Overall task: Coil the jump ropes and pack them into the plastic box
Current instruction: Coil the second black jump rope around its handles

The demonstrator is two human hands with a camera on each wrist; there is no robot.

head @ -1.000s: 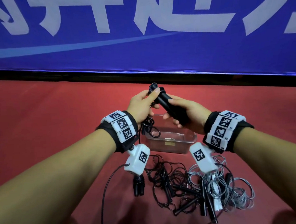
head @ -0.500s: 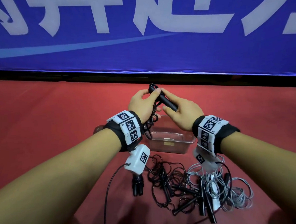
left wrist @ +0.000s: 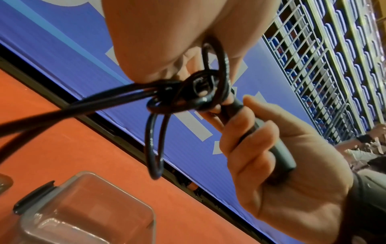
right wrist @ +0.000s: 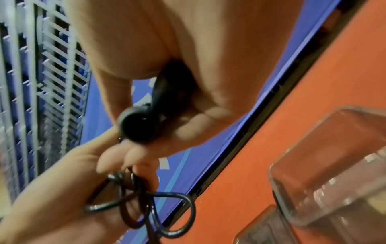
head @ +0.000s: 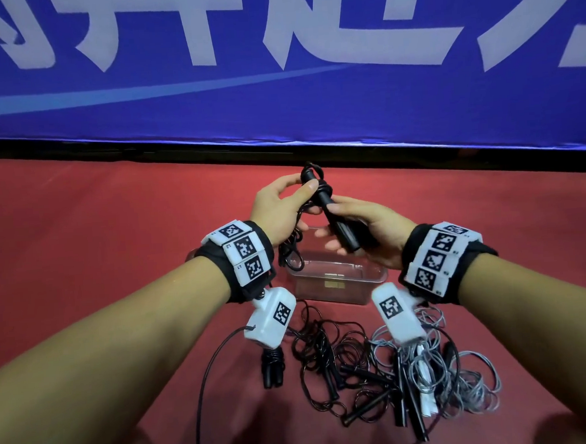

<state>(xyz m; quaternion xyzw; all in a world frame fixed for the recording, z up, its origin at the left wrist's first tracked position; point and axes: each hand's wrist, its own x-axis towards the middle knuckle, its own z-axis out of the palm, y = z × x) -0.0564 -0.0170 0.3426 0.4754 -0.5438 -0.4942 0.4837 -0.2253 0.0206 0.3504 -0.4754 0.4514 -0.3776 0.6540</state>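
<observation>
I hold a black jump rope above the clear plastic box (head: 336,281). My right hand (head: 364,231) grips its black handles (head: 340,225), which slant up to the left. My left hand (head: 283,205) pinches the black cord (head: 311,176) at the handles' top, where loops wrap round them. In the left wrist view the cord loops (left wrist: 158,132) hang from the handle top (left wrist: 202,89), with the right hand's fingers (left wrist: 246,132) curled round the handle (left wrist: 279,150). In the right wrist view the handle's butt end (right wrist: 137,125) shows, and the coiled cord (right wrist: 146,201) lies in the left palm.
On the red floor in front of the box lie tangled black ropes (head: 338,366) and grey ropes (head: 465,372) with handles, and one bundled black rope (head: 273,367). A blue banner (head: 275,68) runs behind. The box lid (right wrist: 271,226) lies beside the box (right wrist: 338,161).
My right hand has slid back down the handles and turned, wrist moving right. The left hand stays at the handles' top with the cord, now showing a wrap round them.
</observation>
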